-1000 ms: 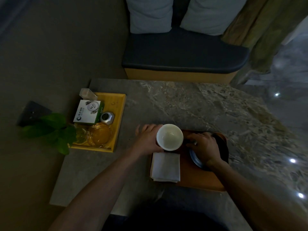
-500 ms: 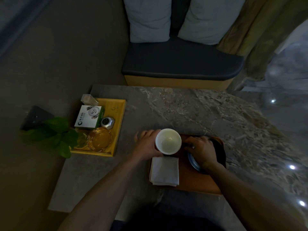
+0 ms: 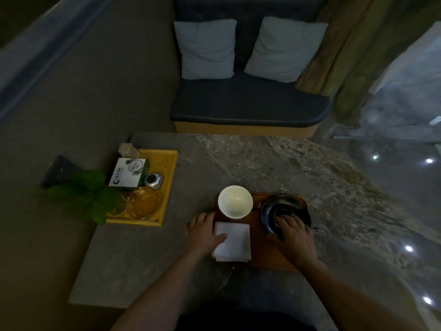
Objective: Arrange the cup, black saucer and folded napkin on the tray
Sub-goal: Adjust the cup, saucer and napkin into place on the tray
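Observation:
A brown wooden tray [image 3: 262,249] lies on the marble table near me. A white cup [image 3: 235,204] stands upright and empty at the tray's far left corner. A folded white napkin [image 3: 235,242] lies on the tray's left side, below the cup. My left hand [image 3: 205,231] rests at the napkin's left edge, thumb on the cloth, fingers spread on the table. The black saucer [image 3: 284,210] sits on the tray's right side. My right hand [image 3: 294,237] lies on the saucer's near part, fingertips in its centre well, hiding its near rim.
A yellow tray [image 3: 170,187] at the table's left holds a white-green box [image 3: 127,174], a small metal tin [image 3: 154,180] and amber glass dishes [image 3: 143,201]. A green plant [image 3: 88,194] overhangs its left side. A dark bench with two pillows [image 3: 248,101] stands beyond the table.
My left hand let go of the cup and moved back to the napkin's left edge. My right hand slid toward me on the saucer. The camera tilted up.

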`<control>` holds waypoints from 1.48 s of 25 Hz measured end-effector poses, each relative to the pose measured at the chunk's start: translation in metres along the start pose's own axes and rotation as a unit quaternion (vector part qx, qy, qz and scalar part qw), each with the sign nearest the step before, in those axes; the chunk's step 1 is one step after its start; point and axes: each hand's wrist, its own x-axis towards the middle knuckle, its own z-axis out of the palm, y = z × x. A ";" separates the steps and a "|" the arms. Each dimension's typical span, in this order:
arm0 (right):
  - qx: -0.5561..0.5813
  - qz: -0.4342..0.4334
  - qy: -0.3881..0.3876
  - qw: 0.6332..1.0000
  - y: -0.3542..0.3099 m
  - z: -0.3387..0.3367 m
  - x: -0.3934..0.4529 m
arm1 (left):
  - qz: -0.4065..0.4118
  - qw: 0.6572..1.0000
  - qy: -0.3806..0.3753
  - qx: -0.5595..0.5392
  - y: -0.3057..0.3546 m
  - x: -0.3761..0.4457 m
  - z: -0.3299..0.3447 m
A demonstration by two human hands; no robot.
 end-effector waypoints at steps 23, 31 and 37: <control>0.014 -0.031 -0.085 0.996 0.113 -0.026 0.011 | 0.026 0.999 -0.012 0.032 0.125 -0.012 0.076; -0.003 -0.082 -0.119 0.990 0.118 -0.026 0.046 | -0.018 1.000 0.017 0.007 0.134 -0.005 0.089; 0.025 -0.071 -0.101 0.992 0.119 -0.024 0.042 | -0.015 1.000 0.026 -0.006 0.133 -0.005 0.084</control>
